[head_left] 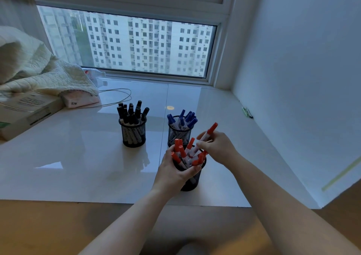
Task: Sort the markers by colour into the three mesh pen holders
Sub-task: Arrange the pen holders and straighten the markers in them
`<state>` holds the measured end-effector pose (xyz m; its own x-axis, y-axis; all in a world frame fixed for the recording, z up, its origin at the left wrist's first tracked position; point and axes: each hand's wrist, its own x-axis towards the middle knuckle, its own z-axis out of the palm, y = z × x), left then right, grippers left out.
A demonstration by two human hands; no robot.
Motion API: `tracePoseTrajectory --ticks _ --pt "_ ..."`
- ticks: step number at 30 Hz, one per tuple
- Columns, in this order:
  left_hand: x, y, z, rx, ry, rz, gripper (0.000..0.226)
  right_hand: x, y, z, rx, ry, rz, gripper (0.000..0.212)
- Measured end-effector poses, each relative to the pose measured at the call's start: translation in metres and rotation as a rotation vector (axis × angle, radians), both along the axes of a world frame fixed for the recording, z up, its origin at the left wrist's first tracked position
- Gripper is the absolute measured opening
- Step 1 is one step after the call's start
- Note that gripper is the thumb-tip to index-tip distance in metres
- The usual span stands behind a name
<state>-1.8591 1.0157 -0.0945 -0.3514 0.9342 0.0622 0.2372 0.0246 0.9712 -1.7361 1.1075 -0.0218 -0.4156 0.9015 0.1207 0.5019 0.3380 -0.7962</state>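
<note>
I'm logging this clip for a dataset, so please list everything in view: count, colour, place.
Mesh pen holders: three, black, on the white sill; one left, one behind right, one nearest.
Black markers: a bunch, in the left holder.
Blue markers: a bunch, in the rear right holder.
Red markers: a bunch, in the nearest holder.
Red marker: one, tilted above the nearest holder.
Quilted cloth: one, cream, far left.
Cardboard box: one, pale, under the cloth.
Cable: one, white, looped behind the holders.
Left hand: grips the nearest holder.
Right hand: pinches the tilted red marker.
</note>
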Motion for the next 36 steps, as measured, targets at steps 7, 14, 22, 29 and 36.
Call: tracePoseTrajectory --ticks 7,14,22,29,36 --pt "-0.003 0.001 -0.001 -0.009 0.009 -0.027 0.088 -0.001 0.006 0.002 0.11 -0.041 -0.027 0.023" --pt "-0.003 0.0 0.001 0.002 -0.001 -0.024 0.087 -0.004 0.015 -0.002 -0.007 -0.199 0.099 0.027" --pt "-0.004 0.001 -0.006 -0.003 0.043 -0.028 0.096 0.015 -0.005 -0.016 -0.468 0.221 0.228 0.067" --pt "0.0 0.007 -0.006 0.049 0.132 -0.178 0.079 0.031 -0.021 -0.064 -0.432 0.221 0.191 0.075" --pt "0.01 0.017 -0.02 0.068 0.131 -0.271 0.057 0.035 -0.019 -0.089 -0.164 0.203 -0.062 0.077"
